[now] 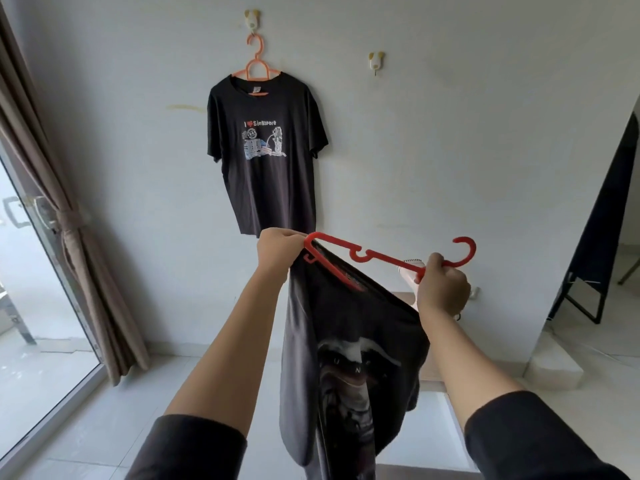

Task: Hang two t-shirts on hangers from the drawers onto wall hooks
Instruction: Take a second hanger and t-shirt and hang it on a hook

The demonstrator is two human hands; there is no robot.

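A black printed t-shirt [266, 150] hangs on the wall from an orange hanger [257, 62], which sits on the left wall hook [251, 19]. The right wall hook [376, 62] is bare. In front of me a red hanger [372, 256] lies tilted, with a dark grey t-shirt [346, 358] draped from its left end. My left hand [278, 249] grips the hanger's left end together with the shirt's collar. My right hand [441, 289] grips the hanger near its neck, just below the curved top.
A brown curtain [74, 237] and a glass sliding door [31, 306] stand at the left. A dark standing frame [595, 237] leans at the right. A white object [410, 271] shows behind my right hand. Pale floor tiles [104, 427] lie below.
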